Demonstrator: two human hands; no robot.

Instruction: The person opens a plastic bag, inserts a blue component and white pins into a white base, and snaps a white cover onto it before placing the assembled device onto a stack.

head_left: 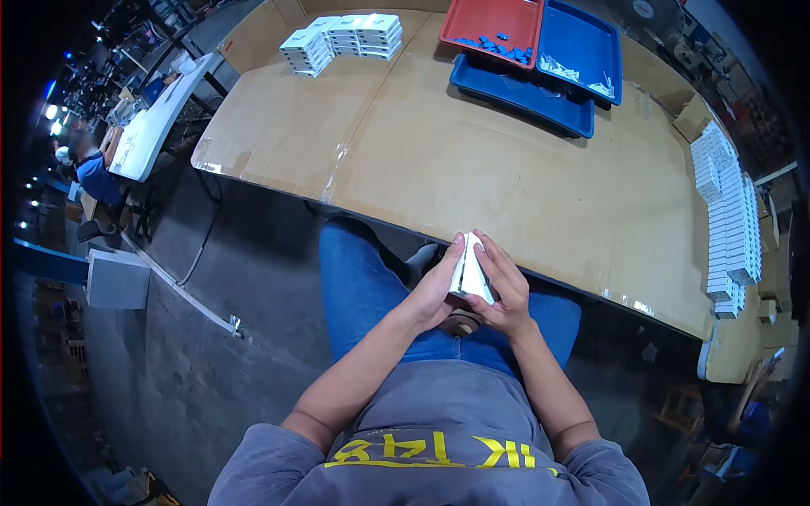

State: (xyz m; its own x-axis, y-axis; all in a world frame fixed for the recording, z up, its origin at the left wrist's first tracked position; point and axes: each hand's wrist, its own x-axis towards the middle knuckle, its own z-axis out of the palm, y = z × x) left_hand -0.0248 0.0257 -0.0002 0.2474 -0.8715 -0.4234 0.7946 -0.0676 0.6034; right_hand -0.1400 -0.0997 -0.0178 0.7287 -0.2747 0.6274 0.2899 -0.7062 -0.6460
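Above my lap, just short of the table's front edge, both hands grip a white plastic case (470, 274). A dark gap runs between its two long white pieces, which lean together toward the far end. My left hand (437, 291) is closed along its left side, with the thumb and fingers pressed to it. On the other side my right hand (504, 287) wraps round the right piece, thumb on top. My palms and fingers hide parts of the case.
Brown cardboard covers the table (422, 152). White cases stand in stacks (342, 42) at the back left, with more white stacks (726, 223) along the right. A red tray (485, 21) holds blue parts; blue trays (582, 38) adjoin it. A person (97, 173) sits far left.
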